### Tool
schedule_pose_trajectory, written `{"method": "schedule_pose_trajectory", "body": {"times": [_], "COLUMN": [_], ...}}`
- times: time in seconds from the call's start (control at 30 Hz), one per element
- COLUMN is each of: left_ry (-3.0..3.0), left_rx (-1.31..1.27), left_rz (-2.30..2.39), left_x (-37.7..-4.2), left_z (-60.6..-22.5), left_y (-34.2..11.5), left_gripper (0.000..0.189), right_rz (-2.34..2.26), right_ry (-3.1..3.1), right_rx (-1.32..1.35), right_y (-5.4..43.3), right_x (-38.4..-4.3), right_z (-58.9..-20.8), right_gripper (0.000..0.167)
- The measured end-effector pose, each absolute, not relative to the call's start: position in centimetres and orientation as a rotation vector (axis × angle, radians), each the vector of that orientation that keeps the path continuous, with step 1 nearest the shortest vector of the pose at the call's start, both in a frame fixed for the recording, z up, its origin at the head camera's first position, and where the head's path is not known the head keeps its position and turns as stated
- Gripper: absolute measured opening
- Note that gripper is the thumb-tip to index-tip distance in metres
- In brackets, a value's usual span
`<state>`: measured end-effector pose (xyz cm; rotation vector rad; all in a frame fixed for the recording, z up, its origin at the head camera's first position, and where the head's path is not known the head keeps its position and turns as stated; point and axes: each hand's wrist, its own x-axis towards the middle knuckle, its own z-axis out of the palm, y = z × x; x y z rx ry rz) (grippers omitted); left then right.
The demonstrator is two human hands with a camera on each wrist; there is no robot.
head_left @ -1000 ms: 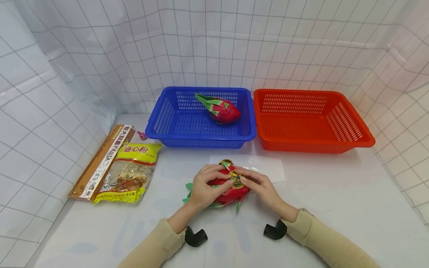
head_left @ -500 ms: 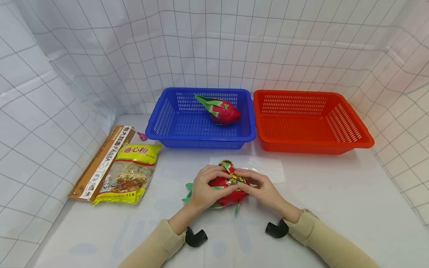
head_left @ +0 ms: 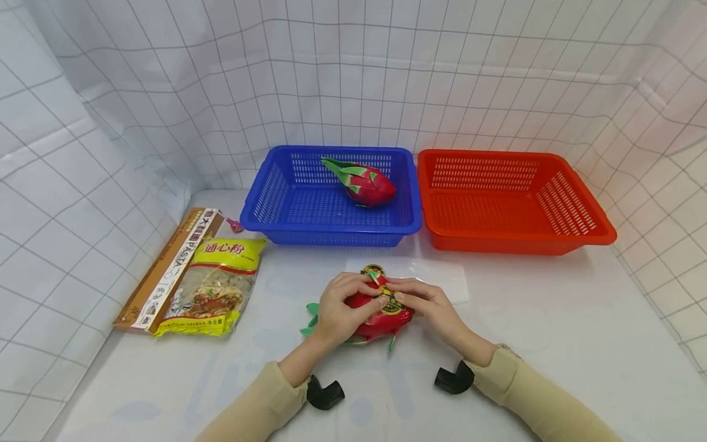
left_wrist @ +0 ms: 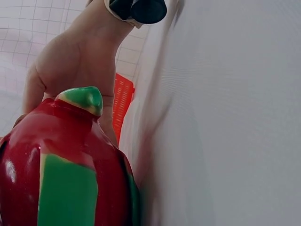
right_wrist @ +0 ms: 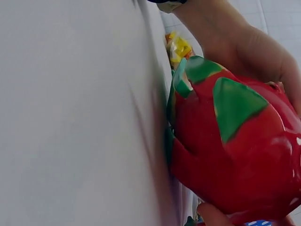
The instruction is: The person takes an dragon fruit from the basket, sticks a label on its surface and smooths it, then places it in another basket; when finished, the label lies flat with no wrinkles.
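A red dragon fruit with green scales lies on the table in front of me and fills much of both wrist views. On its upper side is a round black-and-gold sticker. Another round label shows just behind the fruit's top. My left hand grips the fruit from the left, thumb at the sticker's left edge. From the right, my right hand holds it, thumb on the sticker and fingers over the far side. The fruit's underside is hidden.
A blue basket at the back holds another dragon fruit; a red basket stands beside it. At left lie a pasta box, a yellow bag and a small pink item. A clear plastic sheet lies behind my hands.
My thumbs have slid down over the sticker and back up, most clearly the right one. The dragon fruit has stayed in place between my hands.
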<state>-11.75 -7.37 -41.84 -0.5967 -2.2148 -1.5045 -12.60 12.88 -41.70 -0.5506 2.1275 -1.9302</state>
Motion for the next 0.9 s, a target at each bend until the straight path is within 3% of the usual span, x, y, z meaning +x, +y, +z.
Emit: {"method": "schedule_pose_trajectory", "body": {"times": [0.33, 0.6, 0.9], "left_ry": [-2.237, -2.2, -2.265], "left_rx": [-0.52, -0.612, -0.72], "left_rz": [-1.59, -1.478, -1.235], "left_x": [-11.1, -11.9, -11.8], "left_z": [-40.4, -41.8, -42.0], "left_y": [-7.0, -7.3, -7.5], "left_gripper": [0.007, 0.008, 0.02], "right_rz": [-1.968, -1.887, -1.871], "right_ry": [2.136, 2.245, 2.264], "right_rx": [-0.456, -0.741, -0.857], "right_y": [12.4, 13.0, 13.2], "right_x": [-12.3, -12.2, -11.9], "right_z": [-41.5, -42.9, -43.3], "right_gripper": [0.03, 0.029, 0.035]}}
